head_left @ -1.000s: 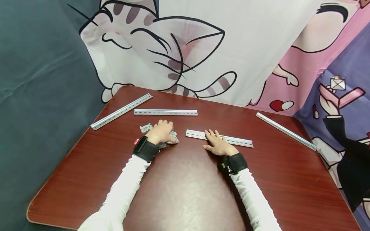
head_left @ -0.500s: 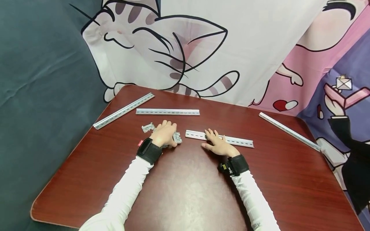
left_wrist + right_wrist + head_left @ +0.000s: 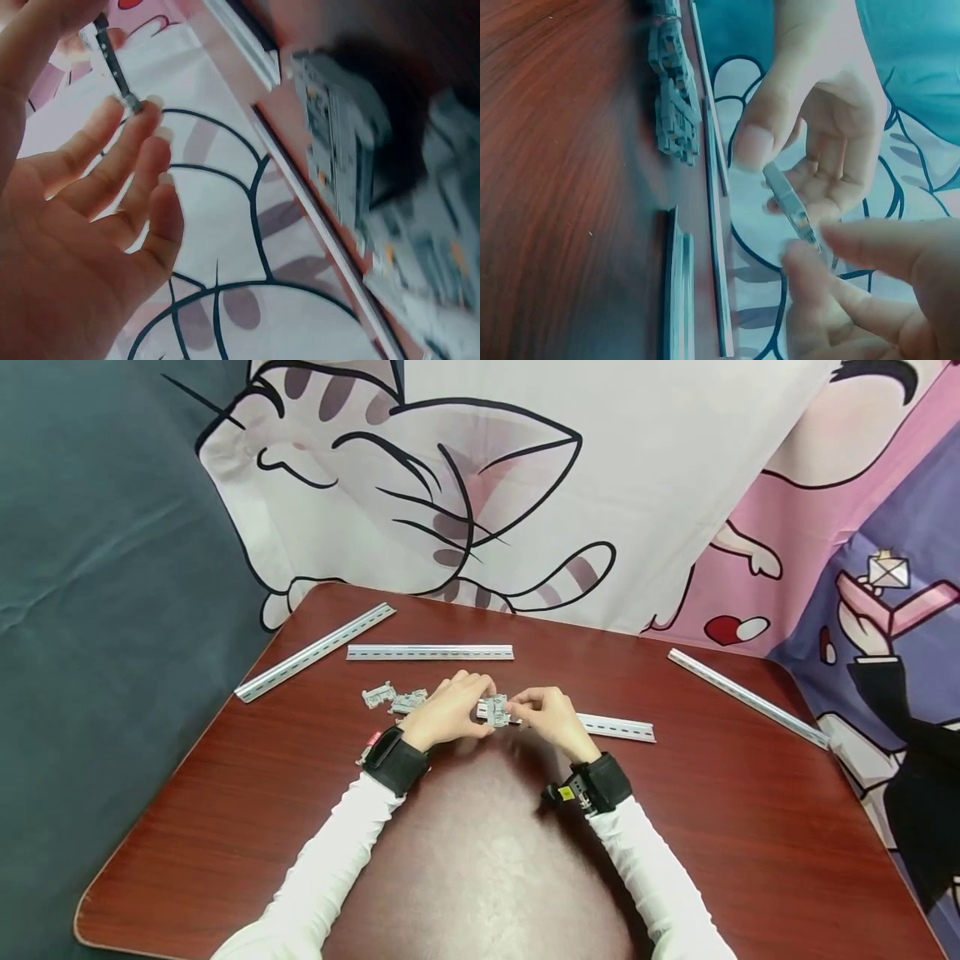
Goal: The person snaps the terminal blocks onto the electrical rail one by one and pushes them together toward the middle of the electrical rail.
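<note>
The near rail (image 3: 618,728) lies on the brown table (image 3: 187,827), its length running left to right. Above its left end, clear of the tabletop, is a small grey block (image 3: 496,711) held between both hands. The left hand (image 3: 447,710), just left of the near rail, pinches one end between thumb and fingertips; the right hand (image 3: 552,718), over the rail's left half, pinches the other end between thumb and finger. So the block lies to the right of the left hand and to the left of the right hand, neither being nearer, and its long axis seems to reach from one hand to the other. Blur leaves unclear how firmly the right fingers grip and how squarely that axis stands to the rail.

Left of the near rail, beside and partly behind the left hand, is a loose group of spare blocks (image 3: 408,701). Beyond the rail to the left are the back rail (image 3: 430,652) and the slanting left rail (image 3: 315,652); the right rail (image 3: 748,698) lies well apart on its right.
</note>
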{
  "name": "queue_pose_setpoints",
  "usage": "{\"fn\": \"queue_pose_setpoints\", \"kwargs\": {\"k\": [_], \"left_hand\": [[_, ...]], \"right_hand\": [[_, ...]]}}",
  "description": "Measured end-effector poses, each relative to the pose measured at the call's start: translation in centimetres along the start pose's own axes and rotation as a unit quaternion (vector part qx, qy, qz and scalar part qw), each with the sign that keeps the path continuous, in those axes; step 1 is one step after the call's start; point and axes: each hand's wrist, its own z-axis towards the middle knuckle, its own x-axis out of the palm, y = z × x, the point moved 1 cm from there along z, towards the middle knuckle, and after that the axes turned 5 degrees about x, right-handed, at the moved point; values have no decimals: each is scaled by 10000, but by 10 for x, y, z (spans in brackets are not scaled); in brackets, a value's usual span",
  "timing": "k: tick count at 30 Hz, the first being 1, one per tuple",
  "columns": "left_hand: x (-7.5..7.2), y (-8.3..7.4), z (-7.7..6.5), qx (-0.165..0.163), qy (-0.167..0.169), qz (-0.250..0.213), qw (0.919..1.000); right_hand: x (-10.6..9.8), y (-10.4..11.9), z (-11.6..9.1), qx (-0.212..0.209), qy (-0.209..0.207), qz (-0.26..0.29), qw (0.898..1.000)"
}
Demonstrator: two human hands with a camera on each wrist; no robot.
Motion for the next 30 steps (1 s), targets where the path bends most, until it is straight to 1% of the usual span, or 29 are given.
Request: {"fn": "queue_pose_setpoints", "kwargs": {"k": [4,7,10,12,14,16,18,20,22,23,25,30], "left_hand": [[3,2,3,72,2,7,10000],[4,3,7,119,-23,105,9999],[6,4,12,102,-139,285,9994],[8,4,13,-37,-163,439,9989],[10,4,13,-291,-74,657,9974],[13,5,12,-589,153,881,9943],[15,7,13,-868,471,1053,9895],[16,8,13,-1046,761,1181,9845],[17,9,15,-1135,957,1238,9811],[17,10,16,-1163,985,1234,9806],[16,10,18,-1162,933,1243,9810],[15,10,20,-1110,700,1365,9819]], "right_hand": [[2,-1,6,212,115,167,9996],[1,-3,13,338,246,94,9991],[0,-5,20,379,332,18,9987],[1,-7,25,353,277,-128,9989],[2,-8,27,292,115,-338,9989],[3,-8,29,253,-92,-660,9975],[4,-8,31,224,-245,-974,9947],[5,-6,32,224,-319,-1187,9922],[7,-4,32,210,-340,-1371,9897],[8,-2,33,209,-361,-1427,9889],[10,3,33,179,-411,-1583,9864],[17,12,39,11,-522,-2036,9777]]}}
